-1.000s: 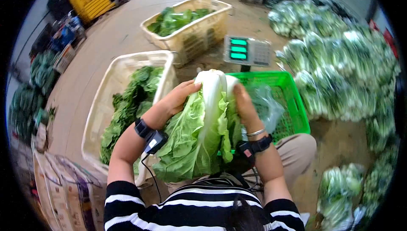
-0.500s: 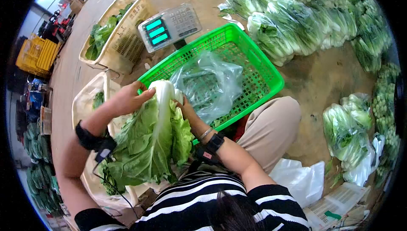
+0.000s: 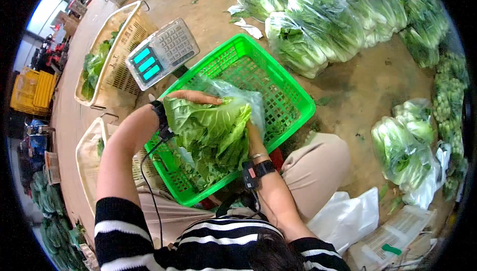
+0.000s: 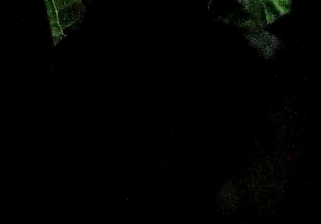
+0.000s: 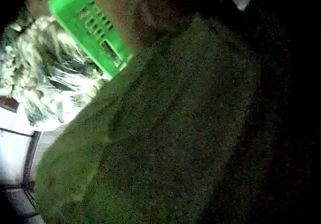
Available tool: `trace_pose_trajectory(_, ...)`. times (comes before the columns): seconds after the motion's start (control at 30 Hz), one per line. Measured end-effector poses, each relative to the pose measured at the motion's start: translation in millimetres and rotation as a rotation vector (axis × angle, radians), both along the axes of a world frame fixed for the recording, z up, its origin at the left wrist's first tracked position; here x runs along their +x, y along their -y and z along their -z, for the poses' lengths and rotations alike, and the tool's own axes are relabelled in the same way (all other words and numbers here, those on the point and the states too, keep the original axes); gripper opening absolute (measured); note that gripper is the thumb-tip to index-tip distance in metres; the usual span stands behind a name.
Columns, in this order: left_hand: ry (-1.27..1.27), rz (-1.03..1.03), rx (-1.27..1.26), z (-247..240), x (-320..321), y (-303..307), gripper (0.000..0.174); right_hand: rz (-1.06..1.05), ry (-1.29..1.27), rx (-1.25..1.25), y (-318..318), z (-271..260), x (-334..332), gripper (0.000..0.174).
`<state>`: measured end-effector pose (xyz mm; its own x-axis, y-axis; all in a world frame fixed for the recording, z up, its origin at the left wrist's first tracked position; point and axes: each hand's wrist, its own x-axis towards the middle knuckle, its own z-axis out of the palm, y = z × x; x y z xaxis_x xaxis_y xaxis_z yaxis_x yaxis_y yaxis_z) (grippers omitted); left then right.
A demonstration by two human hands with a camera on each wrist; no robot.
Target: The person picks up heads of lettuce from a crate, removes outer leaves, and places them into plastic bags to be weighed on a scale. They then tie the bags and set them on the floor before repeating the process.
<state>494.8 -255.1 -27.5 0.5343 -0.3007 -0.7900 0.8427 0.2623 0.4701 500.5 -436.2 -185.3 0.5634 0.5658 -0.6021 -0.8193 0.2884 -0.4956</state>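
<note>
Over the basket (image 3: 283, 79), our left grip (image 3: 194, 95) holds the cabbage (image 3: 206, 129), while we cannot tell how our half-hidden right grip (image 3: 253, 132) stands.

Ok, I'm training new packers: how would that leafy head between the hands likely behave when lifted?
The leafy head would probably flop at its loose end, where broad leaves droop over the green basket. Those leaves may also tear easily, since their edges look thin and ruffled.
</note>
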Motion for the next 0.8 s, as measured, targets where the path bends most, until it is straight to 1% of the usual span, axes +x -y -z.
trace_pose_trajectory(0.03, 0.020, -0.054, -0.043, 14, 1, -1, 0.042, 0.088, 0.031, -0.240, 4, -1, 5, 0.057)
trace_pose_trajectory(0.07, 0.049, -0.109, -0.077, 28, 1, -1, 0.042, 0.089, 0.030, -0.250, 4, 10, 14, 0.057)
trace_pose_trajectory(0.13, 0.111, -0.216, -0.151, 59, -2, -1, 0.041, 0.095, 0.381, -0.758, 3, 35, 34, 0.081)
trace_pose_trajectory(0.17, 0.140, -0.269, -0.175, 78, -6, 0, 0.040, 0.094, 0.464, -0.449, 9, 32, 48, 0.097)
trace_pose_trajectory(0.2, 0.206, -0.310, -0.260, 102, -11, -2, 0.040, 0.091, 0.457, -0.461, 0, 39, 55, 0.097)
trace_pose_trajectory(0.27, 0.065, -0.495, -0.231, 161, -26, -28, 0.038, 0.100, 0.256, -0.833, -18, 62, 60, 0.087)
trace_pose_trajectory(0.3, 0.051, -0.568, -0.215, 180, -35, -38, 0.038, 0.103, 0.265, -0.758, -16, 50, 61, 0.095)
trace_pose_trajectory(0.33, 0.072, -0.589, -0.183, 192, -44, -48, 0.038, 0.054, 0.255, -0.705, -19, 57, 65, 0.105)
trace_pose_trajectory(0.4, 0.134, -0.576, -0.083, 205, -68, -63, 0.037, 0.040, 0.203, -0.813, -16, 72, 67, 0.107)
trace_pose_trajectory(0.43, 0.183, -0.526, -0.001, 209, -81, -73, 0.037, 0.049, 0.196, -0.778, -18, 78, 67, 0.109)
trace_pose_trajectory(0.47, 0.249, -0.429, 0.114, 216, -96, -82, 0.037, 0.085, 0.130, -0.838, -22, 66, 66, 0.111)
trace_pose_trajectory(0.5, 0.356, -0.253, 0.282, 223, -111, -90, 0.037, 0.132, 0.129, -0.783, -23, 63, 65, 0.111)
trace_pose_trajectory(0.53, 0.547, -0.023, 0.491, 226, -126, -96, 0.037, 0.182, 0.120, -0.724, -26, 60, 64, 0.111)
trace_pose_trajectory(0.57, 0.293, 0.294, 0.697, 167, -128, -78, 0.037, 0.231, 0.097, -0.706, -27, 56, 63, 0.110)
trace_pose_trajectory(0.6, 0.437, 0.677, 0.678, 231, -153, -100, 0.040, 0.214, 0.022, -0.777, -28, 53, 65, 0.106)
trace_pose_trajectory(0.63, 0.459, 0.852, 0.602, 268, -178, -106, 0.042, 0.253, 0.051, -0.826, -31, 63, 63, 0.095)
trace_pose_trajectory(0.67, 0.482, 1.025, 0.520, 236, -177, -86, 0.045, 0.297, 0.082, -0.876, -32, 73, 63, 0.084)
trace_pose_trajectory(0.7, 0.417, 1.206, 0.773, 204, -177, -68, 0.048, 0.290, 0.085, -0.876, -32, 83, 64, 0.084)
trace_pose_trajectory(0.73, 0.315, 1.408, 0.996, 111, -154, -27, 0.051, 0.344, 0.033, -0.762, -31, 88, 62, 0.070)
trace_pose_trajectory(0.77, 0.438, 1.607, 1.046, 92, -157, -15, 0.062, 0.396, -0.012, -0.645, -32, 88, 63, 0.058)
trace_pose_trajectory(0.8, 0.436, 1.592, 1.052, 100, -166, -2, 0.062, 0.386, -0.002, -0.643, -33, 81, 60, 0.058)
